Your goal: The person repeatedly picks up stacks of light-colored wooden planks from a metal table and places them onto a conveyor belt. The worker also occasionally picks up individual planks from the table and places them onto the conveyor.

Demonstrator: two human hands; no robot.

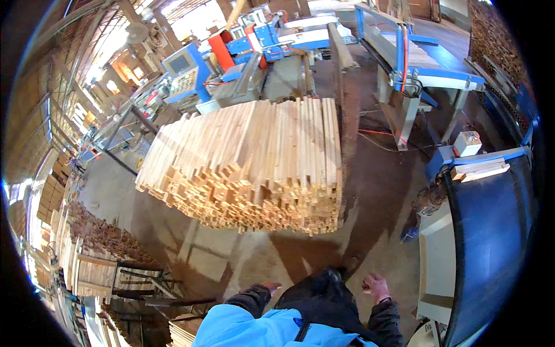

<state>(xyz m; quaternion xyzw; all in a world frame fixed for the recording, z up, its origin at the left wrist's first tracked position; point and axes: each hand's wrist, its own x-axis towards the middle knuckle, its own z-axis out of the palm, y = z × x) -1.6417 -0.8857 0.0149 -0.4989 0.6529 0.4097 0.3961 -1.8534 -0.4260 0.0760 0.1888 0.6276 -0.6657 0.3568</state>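
Note:
Both my hands hang beside my body at the lower middle, holding nothing I can see. My left hand [271, 287] pokes out of a dark sleeve with its small visible fingers stretched out. The fingers of my right hand [376, 287] are loosely bent and somewhat apart. Ahead of me, beyond both hands' touch, lies a large stack of light wooden strips [248, 150]. Their uneven cut ends face me.
A blue-framed machine [260, 43] with a control panel [184, 69] stands behind the stack. To the right are a blue conveyor table [430, 63] and a blue-topped bench [491, 231] bearing short wooden pieces [480, 169]. More timber [95, 269] lies at left.

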